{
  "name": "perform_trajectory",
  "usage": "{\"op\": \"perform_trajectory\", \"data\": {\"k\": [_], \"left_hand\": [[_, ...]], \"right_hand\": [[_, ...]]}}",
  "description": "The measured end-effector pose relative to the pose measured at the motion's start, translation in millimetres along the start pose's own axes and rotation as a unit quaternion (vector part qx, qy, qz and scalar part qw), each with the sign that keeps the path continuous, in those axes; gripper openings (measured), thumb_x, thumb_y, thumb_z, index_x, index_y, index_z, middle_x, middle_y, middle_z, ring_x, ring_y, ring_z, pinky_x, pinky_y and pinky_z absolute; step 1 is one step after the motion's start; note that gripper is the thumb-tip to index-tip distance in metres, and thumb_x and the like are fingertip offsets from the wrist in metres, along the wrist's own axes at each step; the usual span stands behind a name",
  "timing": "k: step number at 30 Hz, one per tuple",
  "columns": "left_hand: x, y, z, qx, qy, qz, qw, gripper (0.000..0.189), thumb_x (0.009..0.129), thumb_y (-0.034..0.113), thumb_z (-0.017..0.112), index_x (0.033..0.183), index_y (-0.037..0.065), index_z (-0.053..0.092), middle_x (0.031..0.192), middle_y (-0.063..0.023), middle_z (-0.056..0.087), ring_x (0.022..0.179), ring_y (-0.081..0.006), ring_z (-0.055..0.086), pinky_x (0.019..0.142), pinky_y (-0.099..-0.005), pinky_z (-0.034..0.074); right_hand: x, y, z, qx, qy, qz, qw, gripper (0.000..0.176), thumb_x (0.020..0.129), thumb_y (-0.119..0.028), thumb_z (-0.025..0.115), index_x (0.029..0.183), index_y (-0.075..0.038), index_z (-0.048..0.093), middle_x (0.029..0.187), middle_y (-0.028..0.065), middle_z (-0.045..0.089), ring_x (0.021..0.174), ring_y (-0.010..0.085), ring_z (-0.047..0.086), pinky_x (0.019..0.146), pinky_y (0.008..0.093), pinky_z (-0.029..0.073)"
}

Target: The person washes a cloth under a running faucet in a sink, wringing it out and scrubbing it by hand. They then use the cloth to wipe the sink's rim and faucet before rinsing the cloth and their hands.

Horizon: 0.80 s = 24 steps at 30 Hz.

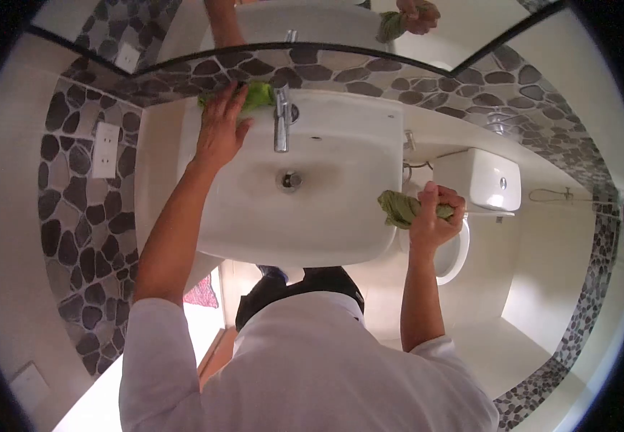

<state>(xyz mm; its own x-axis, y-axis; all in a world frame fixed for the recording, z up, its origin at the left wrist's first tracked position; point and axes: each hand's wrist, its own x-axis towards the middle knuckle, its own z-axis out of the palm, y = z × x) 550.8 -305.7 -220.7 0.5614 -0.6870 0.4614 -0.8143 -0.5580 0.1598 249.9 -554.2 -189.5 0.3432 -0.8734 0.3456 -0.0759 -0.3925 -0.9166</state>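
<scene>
My left hand (222,122) lies with stretched fingers over a bright green cloth (258,95) at the back left corner of the white sink (319,237). Part of that cloth is covered by the fingers, and it reaches to the base of the chrome faucet (281,129). Off the sink's right edge, my right hand (438,216) is closed in a fist around a bunched, darker green cloth (398,209). One end of it sticks out to the left of the fist.
A mirror (326,25) hangs above the sink and reflects both hands. To the right stand a toilet tank (495,180) and bowl (456,255). A power outlet (105,150) is on the pebbled left wall. The drain (290,180) sits mid-basin.
</scene>
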Motion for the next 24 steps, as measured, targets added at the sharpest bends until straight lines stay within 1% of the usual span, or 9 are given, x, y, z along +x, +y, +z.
{"op": "perform_trajectory", "data": {"k": [3, 5, 7, 9, 13, 16, 18, 22, 24], "left_hand": [[-3, -12, 9, 0.114, -0.166, -0.053, 0.978, 0.043, 0.091, 0.022, 0.059, 0.131, 0.011, 0.051, 0.123, -0.0158, 0.056, 0.115, -0.0361, 0.051, 0.096, -0.0449, 0.043], [-12, -2, -1, 0.021, -0.144, -0.220, 0.965, 0.036, 0.094, 0.026, 0.055, 0.128, 0.013, 0.055, 0.118, -0.0150, 0.059, 0.108, -0.0351, 0.056, 0.091, -0.0444, 0.046], [-57, -12, 11, -0.055, -0.031, -0.261, 0.963, 0.032, 0.095, 0.026, 0.054, 0.123, 0.011, 0.057, 0.109, -0.0159, 0.062, 0.097, -0.0340, 0.061, 0.085, -0.0431, 0.048], [-85, 15, -20, -0.226, -0.101, -0.457, 0.854, 0.032, 0.096, 0.027, 0.054, 0.120, 0.006, 0.057, 0.105, -0.0164, 0.064, 0.096, -0.0341, 0.061, 0.084, -0.0415, 0.047], [-132, 82, -61, -0.274, -0.152, -0.469, 0.826, 0.035, 0.096, 0.031, 0.056, 0.118, 0.003, 0.056, 0.104, -0.0181, 0.064, 0.094, -0.0323, 0.063, 0.084, -0.0393, 0.048], [-145, 120, -57, -0.267, -0.171, -0.312, 0.896, 0.038, 0.093, 0.029, 0.061, 0.120, 0.003, 0.054, 0.103, -0.0172, 0.065, 0.092, -0.0306, 0.065, 0.083, -0.0381, 0.050], [-119, 148, -70, -0.330, -0.174, -0.320, 0.871, 0.039, 0.091, 0.027, 0.064, 0.120, 0.002, 0.053, 0.103, -0.0172, 0.066, 0.093, -0.0308, 0.066, 0.083, -0.0379, 0.051], [-113, 152, -78, -0.373, -0.196, -0.364, 0.831, 0.040, 0.092, 0.025, 0.064, 0.121, 0.002, 0.051, 0.103, -0.0159, 0.066, 0.095, -0.0251, 0.065, 0.084, -0.0367, 0.050], [-122, 149, -81, -0.365, -0.196, -0.357, 0.837, 0.038, 0.091, 0.024, 0.064, 0.120, 0.002, 0.052, 0.103, -0.0155, 0.066, 0.094, -0.0238, 0.066, 0.084, -0.0360, 0.051]], "right_hand": [[5, -7, -14, 0.078, 0.033, 0.104, 0.991, 0.024, 0.085, -0.013, 0.073, 0.083, -0.005, 0.050, 0.079, 0.0080, 0.059, 0.065, 0.0154, 0.056, 0.063, 0.0291, 0.049], [8, -13, -18, 0.172, 0.075, 0.225, 0.956, 0.019, 0.089, -0.016, 0.066, 0.087, -0.004, 0.052, 0.078, 0.0085, 0.059, 0.071, 0.0175, 0.059, 0.067, 0.0314, 0.050], [15, -9, -28, 0.300, 0.090, 0.313, 0.896, 0.017, 0.093, -0.018, 0.058, 0.093, -0.002, 0.051, 0.083, 0.0111, 0.059, 0.079, 0.0206, 0.060, 0.073, 0.0350, 0.051], [26, 6, -40, 0.457, 0.070, 0.367, 0.807, 0.020, 0.096, -0.020, 0.048, 0.100, 0.000, 0.049, 0.093, 0.0156, 0.058, 0.090, 0.0246, 0.060, 0.080, 0.0400, 0.052], [57, 42, -8, 0.485, 0.118, 0.290, 0.817, 0.027, 0.095, -0.016, 0.045, 0.113, 0.003, 0.042, 0.118, 0.0212, 0.047, 0.108, 0.0342, 0.052, 0.095, 0.0490, 0.046], [69, 47, 63, 0.289, 0.238, 0.249, 0.893, 0.031, 0.090, -0.017, 0.054, 0.113, 0.002, 0.044, 0.115, 0.0218, 0.049, 0.109, 0.0372, 0.052, 0.095, 0.0504, 0.043], [57, 72, 87, 0.005, 0.116, 0.109, 0.987, 0.035, 0.086, -0.017, 0.061, 0.112, 0.001, 0.046, 0.112, 0.0220, 0.050, 0.106, 0.0381, 0.052, 0.093, 0.0503, 0.043], [44, 36, 88, -0.366, -0.120, -0.216, 0.897, 0.042, 0.076, -0.020, 0.071, 0.108, -0.002, 0.051, 0.106, 0.0222, 0.052, 0.099, 0.0402, 0.052, 0.091, 0.0509, 0.041], [30, 20, 89, -0.377, -0.200, -0.191, 0.884, 0.039, 0.075, -0.018, 0.070, 0.106, -0.001, 0.052, 0.105, 0.0216, 0.052, 0.100, 0.0406, 0.051, 0.092, 0.0520, 0.039]]}}
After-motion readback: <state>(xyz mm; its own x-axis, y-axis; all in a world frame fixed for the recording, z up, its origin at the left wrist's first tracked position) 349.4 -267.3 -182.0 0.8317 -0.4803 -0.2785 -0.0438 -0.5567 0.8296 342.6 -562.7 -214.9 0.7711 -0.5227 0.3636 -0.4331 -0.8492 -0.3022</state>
